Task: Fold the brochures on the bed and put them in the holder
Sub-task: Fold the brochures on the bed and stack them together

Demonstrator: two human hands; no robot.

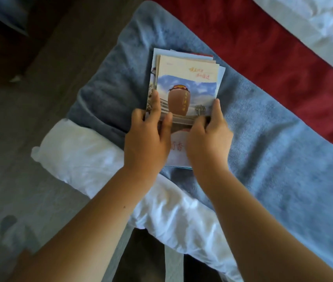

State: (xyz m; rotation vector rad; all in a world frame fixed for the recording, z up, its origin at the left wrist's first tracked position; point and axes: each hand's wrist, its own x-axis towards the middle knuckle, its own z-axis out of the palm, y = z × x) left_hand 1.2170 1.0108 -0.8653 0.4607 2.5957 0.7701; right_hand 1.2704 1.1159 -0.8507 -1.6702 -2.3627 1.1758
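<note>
Location of work: the stack of brochures (183,86) lies on a grey-blue blanket (273,149) on the bed, beside a red blanket (263,47) and above white bedding (92,159).
Holder: not visible in the head view.
Stack condition: sheets fanned out of line at the far corners; top brochure (188,78) shows a large brown jar.
Risk 1: the soft, rumpled blanket gives no firm backing, so a crease is likely to come out crooked or weak.
Risk 2: the uneven edges suggest more than one sheet could be caught and folded together.
Risk 3: the stack sits near the bed's edge; a push toward the person could slide sheets off.
Left hand (149,135): palm down, fingers curled over the near-left edge of the top brochure, pinching it.
Right hand (208,139): palm down, fingers gripping the near-right edge, thumb hidden.
Forearms: both reach forward, converging on the stack.
Fold status: judged barely begun; near edge only slightly raised.
</note>
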